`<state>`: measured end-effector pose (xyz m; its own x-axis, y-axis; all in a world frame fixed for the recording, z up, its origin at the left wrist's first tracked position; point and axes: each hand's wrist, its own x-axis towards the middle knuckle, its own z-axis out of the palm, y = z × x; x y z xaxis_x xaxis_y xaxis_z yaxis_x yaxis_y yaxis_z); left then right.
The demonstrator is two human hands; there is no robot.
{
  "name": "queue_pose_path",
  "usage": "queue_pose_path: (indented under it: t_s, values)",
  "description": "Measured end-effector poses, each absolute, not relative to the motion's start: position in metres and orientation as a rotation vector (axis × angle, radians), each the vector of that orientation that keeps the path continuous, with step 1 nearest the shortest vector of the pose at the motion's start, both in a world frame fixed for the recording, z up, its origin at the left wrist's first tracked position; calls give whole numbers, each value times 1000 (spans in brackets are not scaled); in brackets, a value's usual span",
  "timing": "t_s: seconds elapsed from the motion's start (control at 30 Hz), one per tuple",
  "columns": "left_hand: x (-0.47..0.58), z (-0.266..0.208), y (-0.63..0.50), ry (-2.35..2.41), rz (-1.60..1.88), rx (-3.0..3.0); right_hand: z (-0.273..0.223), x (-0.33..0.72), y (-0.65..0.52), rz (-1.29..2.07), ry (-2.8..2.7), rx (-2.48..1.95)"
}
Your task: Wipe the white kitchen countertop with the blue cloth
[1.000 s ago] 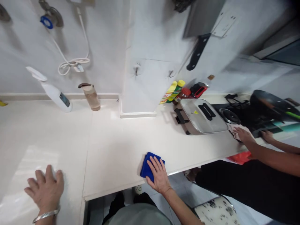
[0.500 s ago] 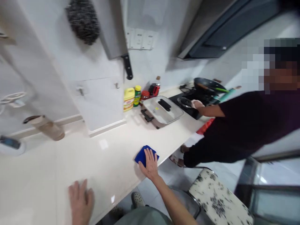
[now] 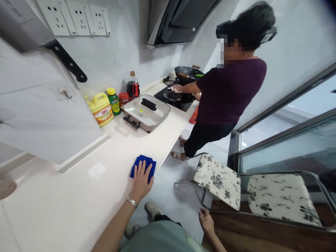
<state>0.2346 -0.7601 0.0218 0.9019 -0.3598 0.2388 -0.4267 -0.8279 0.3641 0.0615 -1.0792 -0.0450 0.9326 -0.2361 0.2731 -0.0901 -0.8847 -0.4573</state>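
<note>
White counter [image 3: 65, 206] runs along the wall, a blue cloth [image 3: 143, 163] at its edge; further along sit a lidded electric pan [image 3: 147, 113], yellow jug [image 3: 101, 109] and bottles [image 3: 114, 100].

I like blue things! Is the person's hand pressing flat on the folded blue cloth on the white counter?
Yes, the left hand lies flat, fingers spread, on the folded blue cloth near the white counter's edge.

Blue cloth [image 3: 144, 163] folded flat at white counter [image 3: 65, 203] front edge.
</note>
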Motion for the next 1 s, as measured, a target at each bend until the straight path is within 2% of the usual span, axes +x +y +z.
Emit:
queue_pose_path:
  t_s: [0.17,0.37,0.57,0.77,0.87,1.0]
  values:
    - [233,6,-754,-546,187,2691,-46,106,-1012,-301,37,-2464]
    - [187,6,-694,-305,228,2787,-24,178,-918,-198,-572,-2227]
    - [66,14,-599,285,327,2970,-27,197,-848,-106,-962,-1958]
    - [-58,8,-528,1161,490,2904,-56,201,-807,-183,-1247,-2034]
    - [-70,-1,-498,1478,574,2775,-62,204,-802,-256,-1208,-2073]
    - [-45,-4,-450,1623,622,2687,-63,208,-797,-292,-1185,-2073]
